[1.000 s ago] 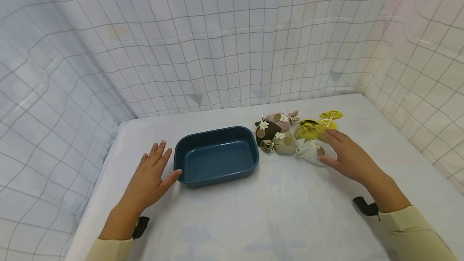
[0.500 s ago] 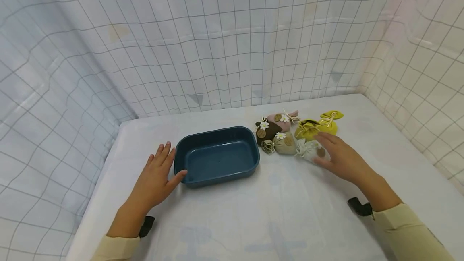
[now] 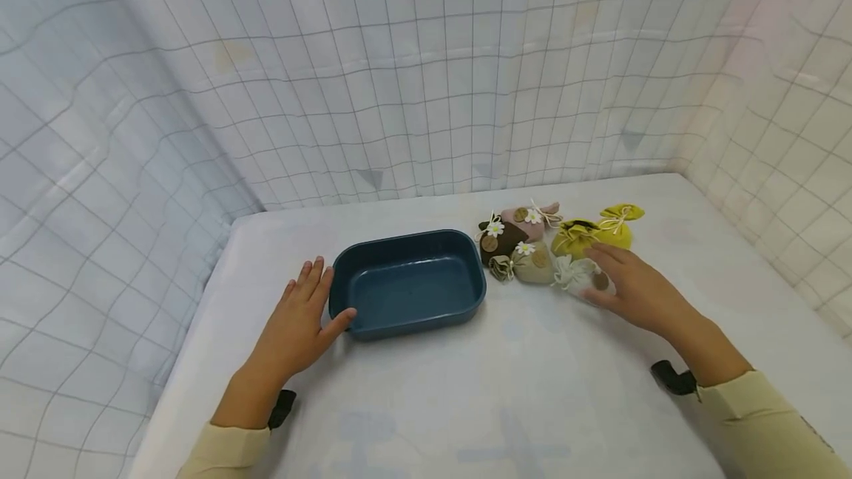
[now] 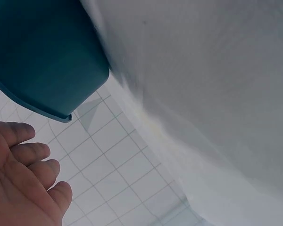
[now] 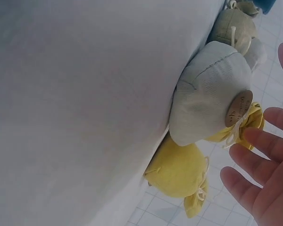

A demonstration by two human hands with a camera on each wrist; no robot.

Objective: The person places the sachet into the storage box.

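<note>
A dark blue rectangular tub [image 3: 407, 327] stands on the white-covered table. My left hand [image 3: 296, 331] is at its left end, fingers straight and thumb by the near left corner; in the left wrist view a gap shows between fingertips and tub [image 4: 47, 61]. My right hand [image 3: 642, 294] hovers with fingers spread over a white drawstring pouch [image 3: 577, 276], holding nothing. Beyond that hand lie yellow pouches [image 3: 574, 239]. To their left are a beige pouch [image 3: 532, 265], a dark brown pouch [image 3: 509, 239] and a pink pouch [image 3: 532, 228]. Small daisies decorate several pouches.
White grid-patterned curtains [image 3: 426, 94] hang behind the table [image 3: 426, 405] and on both sides. A black strap-like piece [image 3: 674, 377] sits under my right wrist, and a similar black piece [image 3: 282, 409] under my left wrist.
My left hand has shifted slightly right, closer to the tub. My right hand has moved slightly left over the white pouch. The view has turned a little; tub and pouches stay in place.
</note>
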